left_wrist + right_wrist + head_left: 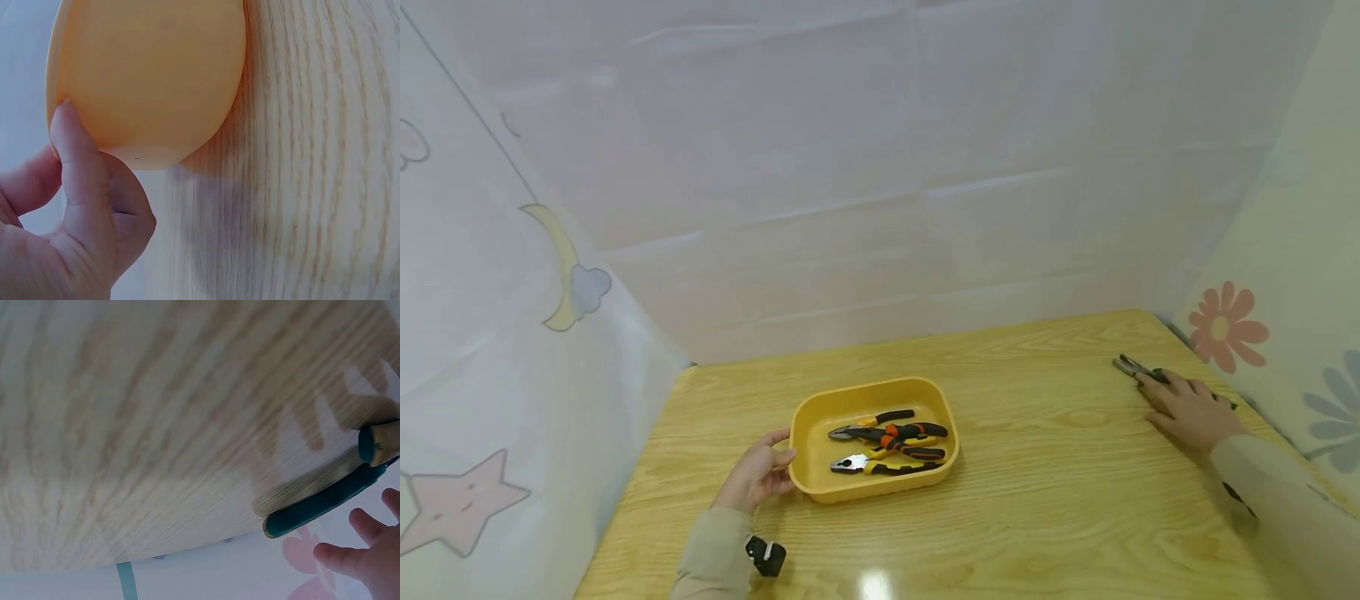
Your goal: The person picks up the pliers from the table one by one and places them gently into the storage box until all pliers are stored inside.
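Observation:
My left hand (754,475) grips the left end of a yellow plastic tray (880,492), thumb over the rim and fingers outside, as the left wrist view also shows. Inside lie pliers with orange-and-black handles (917,452) and pliers with yellow-and-black handles (887,469). Far to the right, my right hand (1195,414) is over another pair of pliers (1131,367), whose metal jaws point left and away from me. In the right wrist view, dark teal handles (325,503) show beside the fingers (340,557), which are spread and not curled round them.
The wooden table (1037,500) ends at a pale cloth backdrop (850,208) behind, with printed cloth at both sides. A black wrist device (766,556) is on the left sleeve. The pliers at right lie close to the table's right edge.

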A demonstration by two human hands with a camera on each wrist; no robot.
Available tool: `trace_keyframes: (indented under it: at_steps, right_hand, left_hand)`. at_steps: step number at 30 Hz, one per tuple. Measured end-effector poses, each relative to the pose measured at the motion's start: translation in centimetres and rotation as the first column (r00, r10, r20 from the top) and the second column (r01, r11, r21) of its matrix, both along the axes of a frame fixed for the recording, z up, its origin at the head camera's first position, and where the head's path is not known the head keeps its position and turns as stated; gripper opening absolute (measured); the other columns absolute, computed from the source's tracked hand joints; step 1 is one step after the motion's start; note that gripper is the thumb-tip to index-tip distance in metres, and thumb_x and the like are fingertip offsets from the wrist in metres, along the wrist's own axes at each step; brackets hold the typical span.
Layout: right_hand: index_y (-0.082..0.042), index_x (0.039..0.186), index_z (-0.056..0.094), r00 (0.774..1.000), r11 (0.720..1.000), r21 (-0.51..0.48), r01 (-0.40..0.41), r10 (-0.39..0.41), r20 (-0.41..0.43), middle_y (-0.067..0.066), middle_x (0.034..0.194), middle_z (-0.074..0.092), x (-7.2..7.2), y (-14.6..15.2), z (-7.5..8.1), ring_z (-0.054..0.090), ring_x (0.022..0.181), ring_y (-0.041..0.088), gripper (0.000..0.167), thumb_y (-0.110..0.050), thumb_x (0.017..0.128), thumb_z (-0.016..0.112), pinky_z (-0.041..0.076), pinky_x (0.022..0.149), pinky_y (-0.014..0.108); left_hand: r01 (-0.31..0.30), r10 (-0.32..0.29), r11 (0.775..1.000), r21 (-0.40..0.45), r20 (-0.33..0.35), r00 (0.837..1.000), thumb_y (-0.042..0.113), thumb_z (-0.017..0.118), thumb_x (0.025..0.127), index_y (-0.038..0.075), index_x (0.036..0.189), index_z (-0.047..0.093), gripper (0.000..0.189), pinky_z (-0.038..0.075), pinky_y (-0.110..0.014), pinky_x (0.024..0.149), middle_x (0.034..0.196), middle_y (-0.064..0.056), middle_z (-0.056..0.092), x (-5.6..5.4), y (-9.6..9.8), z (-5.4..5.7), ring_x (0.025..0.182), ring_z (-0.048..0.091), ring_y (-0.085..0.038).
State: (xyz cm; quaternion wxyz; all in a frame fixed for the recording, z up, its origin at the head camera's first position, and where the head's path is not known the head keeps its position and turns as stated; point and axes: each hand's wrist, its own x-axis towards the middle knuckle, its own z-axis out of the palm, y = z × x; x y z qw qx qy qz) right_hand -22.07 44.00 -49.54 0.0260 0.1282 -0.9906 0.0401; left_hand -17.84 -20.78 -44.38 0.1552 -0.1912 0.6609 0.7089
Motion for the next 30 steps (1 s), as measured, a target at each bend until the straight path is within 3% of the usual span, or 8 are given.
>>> trace_keyframes:
  at_steps: [5, 15, 22, 30]
  right_hand:
    - [-0.015, 0.157, 0.004, 0.999, 0.999, 0.017, 0.043, -0.044, 0.014, 0.036, 0.137, 0.027, -0.6, 0.6, -0.2, 0.031, 0.114, 0.061, 0.075, -0.049, 0.102, 0.042, 0.040, 0.067, 0.074]
    - [-0.024, 0.157, -0.002, 0.995, 0.997, 0.026, 0.067, -0.068, 0.072, 0.037, 0.141, 0.024, -1.4, 1.3, 0.0, 0.030, 0.115, 0.064, 0.078, -0.056, 0.100, 0.040, 0.034, 0.072, 0.080]
    - [-0.030, 0.155, -0.009, 0.988, 0.994, 0.048, 0.096, -0.101, 0.115, 0.039, 0.138, 0.025, -1.6, 2.1, -0.7, 0.035, 0.112, 0.064, 0.081, -0.066, 0.097, 0.034, 0.045, 0.053, 0.060]
    - [-0.026, 0.155, -0.009, 0.998, 0.997, 0.064, 0.046, -0.049, 0.041, 0.043, 0.125, 0.040, -1.7, 1.6, -1.0, 0.047, 0.095, 0.061, 0.076, -0.054, 0.101, 0.036, 0.047, 0.047, 0.050]
  left_hand:
    - [-0.003, 0.003, 1.000, 0.000, 0.002, 1.000, -0.003, 0.049, 0.097, -0.001, 0.146, 0.031, 0.052, 0.050, -0.025, 0.054, 0.086, -0.011, 0.054, 0.0, 0.1, 0.0, 0.068, 0.052, -0.017]
    - [-0.001, 0.001, 1.000, -0.002, 0.009, 1.000, -0.003, 0.049, 0.097, -0.001, 0.146, 0.031, 0.052, 0.051, -0.025, 0.054, 0.086, -0.012, 0.055, 0.0, 0.1, 0.1, 0.067, 0.054, -0.017]
    - [0.007, -0.007, 1.000, -0.009, 0.008, 1.000, -0.003, 0.048, 0.098, -0.001, 0.145, 0.032, 0.050, 0.051, -0.025, 0.053, 0.087, -0.011, 0.055, 0.1, 0.0, -0.3, 0.067, 0.053, -0.016]
    - [0.000, 0.000, 1.000, 0.013, -0.006, 1.000, -0.004, 0.049, 0.097, -0.002, 0.146, 0.029, 0.053, 0.052, -0.026, 0.055, 0.084, -0.010, 0.056, 0.1, 0.0, -0.3, 0.067, 0.055, -0.016]
